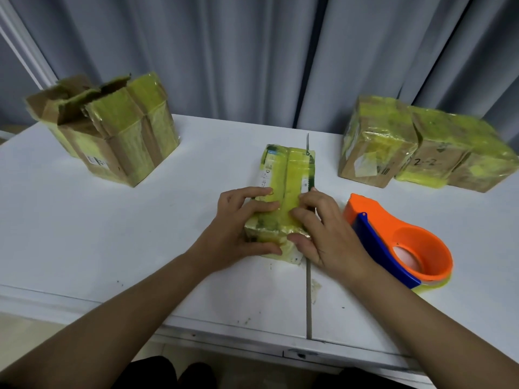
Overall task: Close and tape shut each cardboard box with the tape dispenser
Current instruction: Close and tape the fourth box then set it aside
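White table (140,220) under everything, grey curtain (252,51) behind. Far left: open-flapped boxes (112,130), well apart from your hands. Far right: taped boxes (415,147) in row, touching each other. Centre: small taped box (286,175) on table, over seam. Your left hand (238,223) and right hand (323,228) both grasp its near end, fingers on top, thumbs on front. Tape dispenser (398,242) lies just beside right hand, nothing between.

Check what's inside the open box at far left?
Not visible. The open box shows raised, ragged flaps and a shadowed bit of inner wall; the flaps and the camera angle hide any contents. A taped box stands against its right side.
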